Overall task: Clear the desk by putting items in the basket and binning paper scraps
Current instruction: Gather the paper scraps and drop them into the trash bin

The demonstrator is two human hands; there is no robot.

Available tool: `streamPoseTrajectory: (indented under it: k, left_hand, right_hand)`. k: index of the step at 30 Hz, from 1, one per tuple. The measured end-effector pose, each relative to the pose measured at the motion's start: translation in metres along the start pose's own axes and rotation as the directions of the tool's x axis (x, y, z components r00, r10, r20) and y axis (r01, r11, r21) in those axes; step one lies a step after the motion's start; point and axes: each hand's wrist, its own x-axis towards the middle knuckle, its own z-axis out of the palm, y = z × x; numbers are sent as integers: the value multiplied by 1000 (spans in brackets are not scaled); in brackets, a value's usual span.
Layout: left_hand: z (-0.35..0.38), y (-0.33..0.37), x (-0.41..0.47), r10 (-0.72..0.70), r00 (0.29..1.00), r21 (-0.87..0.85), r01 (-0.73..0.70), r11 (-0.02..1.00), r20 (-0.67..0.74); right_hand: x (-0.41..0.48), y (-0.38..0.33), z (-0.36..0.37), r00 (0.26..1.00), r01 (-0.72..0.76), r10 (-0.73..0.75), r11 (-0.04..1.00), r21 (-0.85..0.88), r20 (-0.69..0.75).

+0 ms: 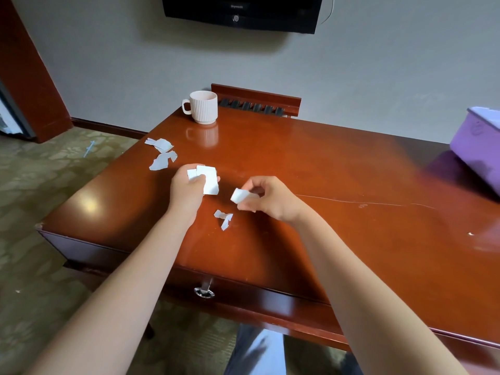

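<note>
My left hand (186,189) grips a bunch of white paper scraps (207,178) above the middle of the red-brown desk (338,169). My right hand (266,197) pinches another white scrap (239,195) just to its right. Two small scraps (224,219) lie on the desk below and between the hands. More torn scraps (162,152) lie near the desk's left edge. A purple basket (479,147) stands at the far right, cut off by the frame.
A ribbed white mug (203,106) stands at the back of the desk, next to a wooden rack (257,102). The desk's front holds a drawer with a metal ring pull (203,292). Patterned carpet with a few specks lies to the left.
</note>
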Motion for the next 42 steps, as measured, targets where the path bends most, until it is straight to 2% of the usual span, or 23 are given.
streamPoseTrajectory:
  k: [3,5,10,14,16,20,23,26,28,32,37,40,42]
  left_hand:
    - [1,-1,1,11,1000,-21,-10,1000,19]
    - [1,-1,1,3,1000,-24,-3,1000,12]
    - [0,1,-2,-12,1000,-46,12,999,-2]
    - [-2,0,-1,-64,998,-143,63,988,-4]
    - [-2,2,1,-101,995,-181,97,979,-16]
    - [-7,8,18,-24,999,-123,18,992,-48]
    - [-16,15,42,59,994,-31,-62,998,-87]
    - [-31,16,80,155,983,91,-146,985,-95]
    - [-38,14,106,133,986,164,-115,980,-101]
    - [-38,8,143,109,994,461,-98,882,2]
    - [-26,8,146,0,995,495,-48,868,96]
    - [-8,13,126,14,989,515,-89,853,148]
    - [3,16,108,37,979,475,-129,871,198]
  right_hand:
    - [-8,-3,1,987,37,-26,997,-74,156]
    - [-6,-3,5,983,43,-17,990,-136,185]
    - [4,0,24,993,38,3,939,-341,119]
    - [7,-3,28,997,35,-5,924,-381,80]
    - [9,-4,26,998,32,-15,947,-319,53]
    - [23,-7,22,993,-3,-11,993,-115,-121]
    - [41,-10,21,970,-35,26,999,-35,-242]
    - [60,-15,24,952,-78,81,997,21,-297]
    - [72,-17,28,939,-101,123,991,82,-322]
    - [90,-10,39,916,-139,180,981,137,-358]
    - [92,-3,39,926,-120,188,969,217,-329]
    - [86,-2,34,915,-61,190,937,344,-355]
    - [83,0,31,879,-28,224,906,423,-421]
